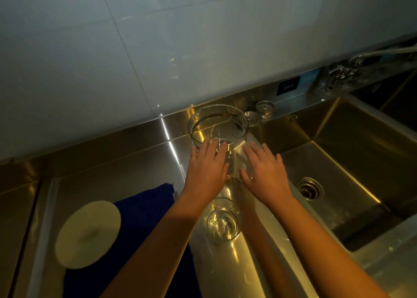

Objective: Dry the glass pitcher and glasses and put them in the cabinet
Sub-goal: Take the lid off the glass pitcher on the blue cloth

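Glass pitcher point(217, 126) stands upright on the steel counter point(135, 162), close to the back ledge and just left of the sink point(338, 139). It is clear, with a wide round mouth and a white handle point(238, 160) on its near side.

Both hands reach to it in the head view. The left hand point(207, 169) lies flat against the near left wall of the pitcher, its fingers straight and close together, the tips at the rim. The right hand point(266, 173) is just right of the handle with its fingers straight and slightly spread; the index finger seems to touch the top of the handle and the thumb lies near its foot. Neither hand is curled round anything.

Between the two forearms, nearer the camera, a drinking glass point(223, 223) stands upright on the counter. Two smaller glasses point(265, 109) sit behind the pitcher at the back ledge, by the sink corner.

A dark blue towel point(144, 218) lies on the counter to the left, with a pale round disc point(88, 234) partly on it. The sink has a round drain point(309, 188), and a tap point(345, 70) is at the far right. Pale tiles point(135, 49) cover the wall behind.
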`<state>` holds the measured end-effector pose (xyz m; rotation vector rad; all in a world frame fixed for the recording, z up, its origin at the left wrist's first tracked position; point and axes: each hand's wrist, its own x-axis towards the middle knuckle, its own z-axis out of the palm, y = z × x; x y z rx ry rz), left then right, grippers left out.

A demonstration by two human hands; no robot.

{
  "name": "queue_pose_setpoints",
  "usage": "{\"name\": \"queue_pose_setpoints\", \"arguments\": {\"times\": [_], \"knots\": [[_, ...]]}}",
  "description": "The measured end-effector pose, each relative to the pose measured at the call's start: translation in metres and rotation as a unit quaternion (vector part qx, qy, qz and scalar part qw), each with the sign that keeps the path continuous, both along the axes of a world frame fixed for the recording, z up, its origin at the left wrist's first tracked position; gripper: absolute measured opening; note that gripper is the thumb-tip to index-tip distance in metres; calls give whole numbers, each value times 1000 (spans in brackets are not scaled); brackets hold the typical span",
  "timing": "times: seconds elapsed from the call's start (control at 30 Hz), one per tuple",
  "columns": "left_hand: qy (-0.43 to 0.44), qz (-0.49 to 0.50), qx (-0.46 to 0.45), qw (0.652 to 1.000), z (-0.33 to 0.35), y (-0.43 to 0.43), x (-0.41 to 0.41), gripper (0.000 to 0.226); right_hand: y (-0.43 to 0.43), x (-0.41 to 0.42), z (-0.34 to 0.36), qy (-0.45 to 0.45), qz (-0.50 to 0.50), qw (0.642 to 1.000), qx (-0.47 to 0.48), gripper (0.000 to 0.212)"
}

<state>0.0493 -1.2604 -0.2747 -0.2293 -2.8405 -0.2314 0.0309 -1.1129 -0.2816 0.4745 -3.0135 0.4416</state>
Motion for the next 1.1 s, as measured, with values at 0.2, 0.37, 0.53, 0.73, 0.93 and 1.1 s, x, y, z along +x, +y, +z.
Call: {"name": "queue_pose_setpoints", "arguments": {"times": [0.2, 0.37, 0.53, 0.73, 0.93, 1.1], "knots": [[50, -25, -13, 998, -6, 4, -19, 51, 2, -15, -14, 23, -3, 998, -50, 57], [71, -49, -2, 996, -10, 9, -30, 52, 1, -19, -32, 59, -14, 995, -76, 63], [79, -45, 39, 995, -8, 10, -35, 27, -3, -18, -38, 91, -16, 991, -98, 67], [29, -10, 70, 997, 2, 17, -34, 19, -5, -15, -40, 111, -16, 987, -117, 67], [-21, -12, 39, 999, 7, 14, -33, 10, -7, -10, -43, 122, -11, 984, -130, 69], [-15, 18, 73, 997, 6, 8, -24, 9, -11, -4, -44, 142, 1, 982, -128, 70]]}}
